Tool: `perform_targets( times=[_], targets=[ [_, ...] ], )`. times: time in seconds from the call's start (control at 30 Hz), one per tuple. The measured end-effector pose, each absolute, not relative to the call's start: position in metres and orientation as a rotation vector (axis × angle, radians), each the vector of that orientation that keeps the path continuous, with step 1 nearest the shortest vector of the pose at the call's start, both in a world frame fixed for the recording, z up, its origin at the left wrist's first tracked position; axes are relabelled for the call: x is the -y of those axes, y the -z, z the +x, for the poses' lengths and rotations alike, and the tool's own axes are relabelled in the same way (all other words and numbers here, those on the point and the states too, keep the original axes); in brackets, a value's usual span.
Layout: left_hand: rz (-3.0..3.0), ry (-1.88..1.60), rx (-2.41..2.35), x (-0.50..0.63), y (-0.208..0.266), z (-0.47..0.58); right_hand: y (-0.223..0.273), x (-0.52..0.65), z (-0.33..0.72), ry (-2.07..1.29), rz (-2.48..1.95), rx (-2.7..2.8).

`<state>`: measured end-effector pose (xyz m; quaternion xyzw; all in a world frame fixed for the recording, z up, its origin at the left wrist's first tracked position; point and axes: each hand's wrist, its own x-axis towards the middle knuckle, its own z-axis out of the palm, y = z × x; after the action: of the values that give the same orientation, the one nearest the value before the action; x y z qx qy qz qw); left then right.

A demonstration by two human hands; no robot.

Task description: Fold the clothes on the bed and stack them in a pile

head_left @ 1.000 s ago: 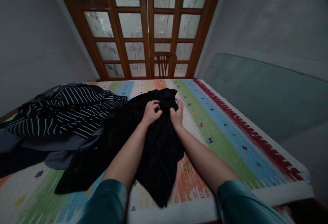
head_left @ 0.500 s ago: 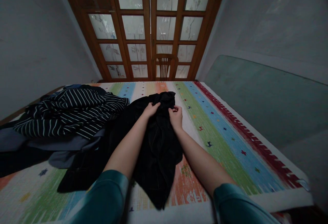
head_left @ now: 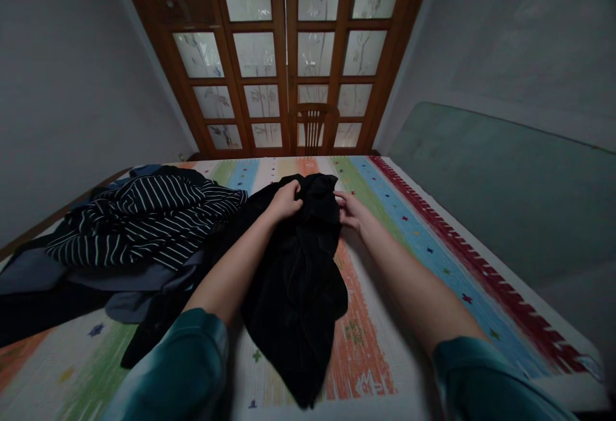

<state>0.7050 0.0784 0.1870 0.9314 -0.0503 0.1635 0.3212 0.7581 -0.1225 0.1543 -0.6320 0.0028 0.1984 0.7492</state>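
Black trousers lie crumpled on the bed, the waist end away from me and one leg stretched toward me. My left hand is closed on the cloth near the waist, its thumb on top of the fabric. At the right edge of the waist, my right hand touches the cloth with its fingers apart and slightly bent. Part of the trousers runs left, under my left forearm, to the pile of clothes.
A black-and-white striped garment lies heaped on the left over grey clothing. The bed has a colourful striped sheet. A greenish headboard-like panel stands at the right; a wooden chair is beyond the far edge, before glazed doors.
My right hand has shifted to the right and its fingers have spread from a pinch. My left hand has curled more tightly on the cloth. The trouser waist has moved slightly right.
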Motion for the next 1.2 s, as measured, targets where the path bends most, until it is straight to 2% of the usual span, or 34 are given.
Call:
perform_targets(
  times=[0.1, 0.27, 0.37, 0.47, 0.53, 0.6, 0.73, 0.8, 1.0, 1.1, 1.2],
  targets=[
    [2.17, -0.183, -0.001, -0.081, -0.202, 0.712, -0.161, 0.111, 0.753, -0.532, -1.328, -0.069],
    [1.926, 0.146, -0.19, -0.094, -0.215, 0.725, -0.161, 0.109, 0.743, -0.338, -1.581, 0.279],
    [2.124, -0.039, -0.282, -0.113, -0.214, 0.727, -0.168, 0.13, 0.751, -0.106, -1.921, 0.373],
    [2.369, -0.415, -0.288, -0.127, -0.211, 0.722, -0.179, 0.149, 0.764, 0.314, -2.228, 0.314],
    [2.48, -0.573, -0.275, -0.128, -0.212, 0.718, -0.186, 0.151, 0.769, 0.535, -2.29, 0.278],
    [2.482, -0.557, -0.246, -0.124, -0.215, 0.714, -0.191, 0.146, 0.772, 0.636, -2.27, 0.248],
    [2.232, -0.272, -0.108, -0.116, -0.221, 0.712, -0.195, 0.132, 0.77, 0.39, -2.152, 0.267],
    [2.233, -0.247, -0.073, -0.118, -0.223, 0.712, -0.196, 0.132, 0.768, 0.23, -2.127, 0.335],
    [2.507, -0.702, -0.297, -0.124, -0.227, 0.719, -0.211, 0.145, 0.778, 0.403, -2.289, 0.241],
    [2.252, -0.506, -0.39, -0.121, -0.233, 0.729, -0.221, 0.141, 0.787, 0.158, -2.067, 0.085],
    [1.916, -0.319, -0.184, -0.13, -0.237, 0.737, -0.22, 0.139, 0.792, -0.028, -1.67, 0.195]
  ],
)
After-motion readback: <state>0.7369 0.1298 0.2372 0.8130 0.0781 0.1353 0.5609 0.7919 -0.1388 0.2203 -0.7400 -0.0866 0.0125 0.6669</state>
